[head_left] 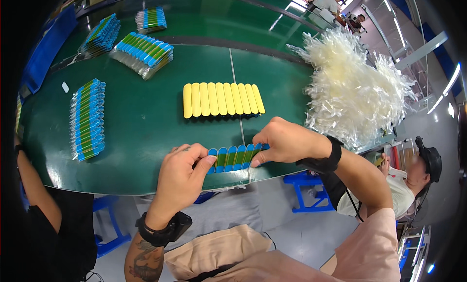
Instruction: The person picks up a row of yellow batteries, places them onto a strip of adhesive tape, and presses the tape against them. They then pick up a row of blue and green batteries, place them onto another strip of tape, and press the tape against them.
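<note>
Both my hands hold one short row of blue and green capsule-shaped pieces (235,158) side by side at the near edge of the green table (146,131). My left hand (182,177) pinches the row's left end. My right hand (282,141) grips its right end. Just beyond the held row lies a flat row of several yellow pieces (223,99).
Packed blue and green rows lie in stacks at the left (87,119) and far left (143,52), (100,36), (151,19). A big heap of clear plastic sleeves (352,92) fills the right. A seated person (413,177) is at right; another person's arm (36,194) at left.
</note>
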Demonstrator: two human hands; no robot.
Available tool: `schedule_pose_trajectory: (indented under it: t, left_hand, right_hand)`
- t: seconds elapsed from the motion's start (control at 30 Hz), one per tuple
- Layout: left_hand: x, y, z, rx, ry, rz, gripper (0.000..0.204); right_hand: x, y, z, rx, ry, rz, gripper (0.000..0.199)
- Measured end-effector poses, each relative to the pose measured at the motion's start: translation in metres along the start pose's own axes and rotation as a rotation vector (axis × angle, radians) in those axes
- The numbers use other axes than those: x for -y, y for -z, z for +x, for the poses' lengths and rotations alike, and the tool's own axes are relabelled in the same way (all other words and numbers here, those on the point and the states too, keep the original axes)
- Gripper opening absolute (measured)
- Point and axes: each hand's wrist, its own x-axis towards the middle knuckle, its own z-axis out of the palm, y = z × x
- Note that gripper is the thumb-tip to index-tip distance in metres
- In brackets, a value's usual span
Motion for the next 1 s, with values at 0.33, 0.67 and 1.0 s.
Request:
schedule_pose_trajectory:
  t: [0.33, 0.67, 1.0]
  left_hand:
    - [0.002, 0.0, 0.001, -0.024, -0.058, 0.016, 0.018]
    - [-0.009, 0.0, 0.003, -0.014, 0.1, -0.1, 0.01]
    - [-0.005, 0.012, 0.004, 0.131, -0.092, 0.091, 0.034]
  right_hand:
    - [-0.005, 0.006, 0.005, 0.128, -0.104, -0.038, 0.043]
    - [-0.021, -0.02, -0.01, -0.138, -0.043, 0.126, 0.051]
    - [-0.003, -0.02, -0.025, -0.159, 0.116, -0.212, 0.052]
